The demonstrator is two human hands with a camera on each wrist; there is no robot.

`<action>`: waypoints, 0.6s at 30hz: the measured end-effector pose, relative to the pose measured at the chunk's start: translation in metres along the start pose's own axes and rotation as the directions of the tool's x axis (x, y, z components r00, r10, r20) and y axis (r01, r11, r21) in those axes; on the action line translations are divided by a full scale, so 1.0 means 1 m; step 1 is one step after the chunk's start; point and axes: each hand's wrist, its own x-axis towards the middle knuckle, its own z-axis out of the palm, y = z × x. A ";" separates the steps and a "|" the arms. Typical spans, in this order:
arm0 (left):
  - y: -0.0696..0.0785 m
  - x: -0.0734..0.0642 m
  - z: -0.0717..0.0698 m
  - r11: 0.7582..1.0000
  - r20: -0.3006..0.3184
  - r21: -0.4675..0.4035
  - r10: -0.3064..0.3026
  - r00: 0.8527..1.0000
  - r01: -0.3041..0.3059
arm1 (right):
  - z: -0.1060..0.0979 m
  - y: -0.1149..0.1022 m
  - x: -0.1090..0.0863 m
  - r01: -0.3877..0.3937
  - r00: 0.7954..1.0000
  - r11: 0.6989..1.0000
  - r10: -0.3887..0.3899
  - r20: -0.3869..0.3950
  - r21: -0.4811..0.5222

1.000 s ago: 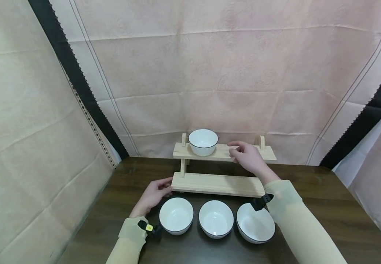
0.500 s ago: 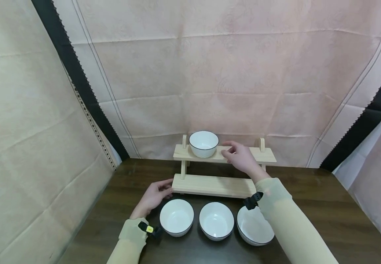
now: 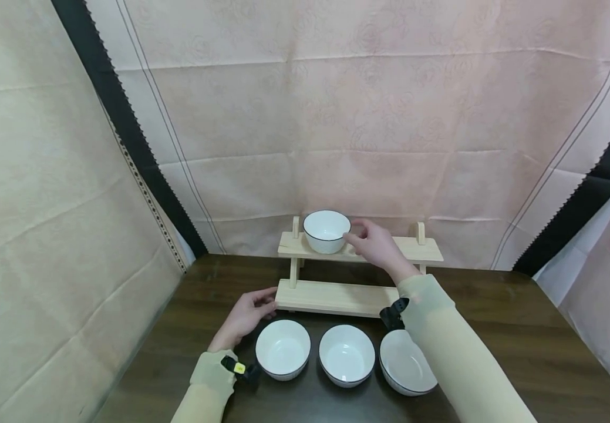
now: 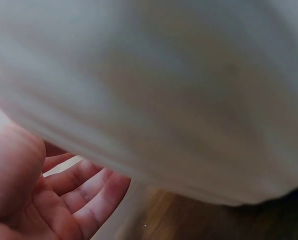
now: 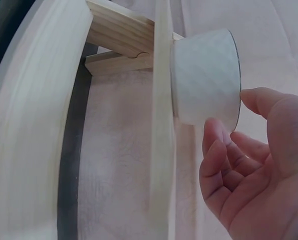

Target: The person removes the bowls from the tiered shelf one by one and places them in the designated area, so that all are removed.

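Note:
A white bowl with a dark rim (image 3: 327, 229) stands at the left end of the upper tier of a two-tier wooden shelf (image 3: 336, 298). My right hand (image 3: 378, 245) is at that bowl's right side; in the right wrist view the thumb tip meets the rim of the bowl (image 5: 206, 77) and the other fingers bend loosely beside its wall. My left hand (image 3: 246, 314) rests its fingertips at the left end of the lower board. In the left wrist view, a blurred bowl (image 4: 164, 100) covers most of the picture, with the left fingers (image 4: 96, 200) loosely extended below it.
Three more white bowls stand in a row before the shelf: a left bowl (image 3: 283, 349), a middle bowl (image 3: 347, 355) and a right bowl (image 3: 407, 363) partly under the right forearm. A dark wooden table (image 3: 500, 329) carries everything. Pale cloth (image 3: 368, 117) hangs behind.
My right hand has moved left along the upper tier, from beside the bowl up to its rim. The left hand stays at the shelf's end, and the bowls keep their places.

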 end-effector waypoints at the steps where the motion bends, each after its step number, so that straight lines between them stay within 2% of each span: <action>1: 0.000 0.000 0.000 1.000 -0.002 0.001 0.001 1.000 -0.001 | 0.000 -0.001 0.002 0.000 1.000 1.000 0.000 0.000 0.002; 12: -0.001 -0.001 0.000 1.000 0.002 -0.002 0.001 1.000 -0.001 | 0.007 -0.007 0.011 -0.039 0.999 0.999 0.038 0.033 0.024; 18: 0.000 -0.001 -0.001 1.000 0.005 -0.008 0.001 1.000 -0.001 | 0.012 -0.007 0.013 -0.103 0.992 0.985 0.093 0.082 0.140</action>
